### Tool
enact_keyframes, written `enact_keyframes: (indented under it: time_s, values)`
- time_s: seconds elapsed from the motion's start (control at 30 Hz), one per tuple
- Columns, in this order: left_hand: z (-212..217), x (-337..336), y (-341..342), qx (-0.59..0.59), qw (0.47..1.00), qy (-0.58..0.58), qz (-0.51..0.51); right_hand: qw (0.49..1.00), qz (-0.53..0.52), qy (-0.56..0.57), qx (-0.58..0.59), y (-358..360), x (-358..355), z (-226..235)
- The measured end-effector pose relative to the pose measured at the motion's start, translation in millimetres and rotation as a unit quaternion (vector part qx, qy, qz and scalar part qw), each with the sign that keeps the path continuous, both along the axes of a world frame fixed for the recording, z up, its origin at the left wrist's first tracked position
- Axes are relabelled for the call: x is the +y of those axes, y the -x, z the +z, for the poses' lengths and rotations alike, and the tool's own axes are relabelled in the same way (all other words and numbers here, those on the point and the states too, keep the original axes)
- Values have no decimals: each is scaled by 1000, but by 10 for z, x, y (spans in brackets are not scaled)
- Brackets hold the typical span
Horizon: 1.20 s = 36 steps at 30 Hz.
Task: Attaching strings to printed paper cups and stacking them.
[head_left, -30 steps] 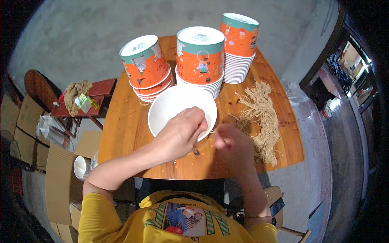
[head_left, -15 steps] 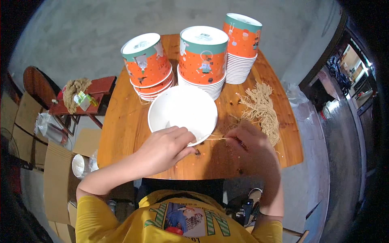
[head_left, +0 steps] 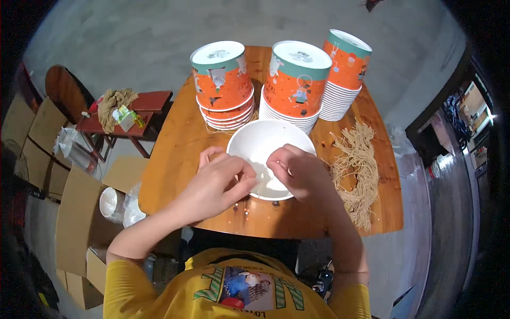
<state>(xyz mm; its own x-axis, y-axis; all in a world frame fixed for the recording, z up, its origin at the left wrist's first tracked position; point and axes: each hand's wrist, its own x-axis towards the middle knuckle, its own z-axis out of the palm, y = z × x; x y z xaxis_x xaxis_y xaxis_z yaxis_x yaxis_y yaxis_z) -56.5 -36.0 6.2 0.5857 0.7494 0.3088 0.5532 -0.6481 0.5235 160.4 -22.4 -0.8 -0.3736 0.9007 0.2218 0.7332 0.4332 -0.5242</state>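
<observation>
A white-lined paper bucket (head_left: 281,135) faces me with its open mouth, near the front of the wooden table. My left hand (head_left: 218,178) is at its left rim, thumb and forefinger brought together. Over the mouth my right hand (head_left: 297,170) hovers with its fingertips pinched. Any thin strand between the fingertips is too fine to make out. To the right of the bucket lies a loose bundle of beige string (head_left: 361,175).
Behind the bucket stand three stacks of upturned orange and green paper buckets: left (head_left: 220,85), middle (head_left: 297,80) and right (head_left: 345,69). A red bench (head_left: 151,101) with more string stands at the left, above cardboard boxes (head_left: 79,223) on the floor.
My right hand has come from the right of the bucket to over its mouth. The strand seen stretched between the bucket rim and that hand no longer shows. My view has shifted left.
</observation>
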Motion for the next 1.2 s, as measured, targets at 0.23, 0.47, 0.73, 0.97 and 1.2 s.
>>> enact_keyframes:
  time_s: [0.23, 0.47, 0.73, 0.97, 1.2]
  values:
    - [-180, 101, -328, -46, 992, -57, 105, 997, 10, -36, 62, 57, 4, -23]
    - [-192, 156, -339, -5, 992, -74, 104, 992, -75, -103, 6, 115, 24, -58]
    - [-36, 138, -178, 7, 1000, -1, 17, 976, -116, -185, -6, 94, 189, -173]
    - [-56, 76, -156, 54, 977, -179, -102, 976, -87, -198, -6, 80, 197, -161]
    - [11, 127, -108, 166, 917, -305, -198, 986, -83, -133, -48, 92, 245, -175]
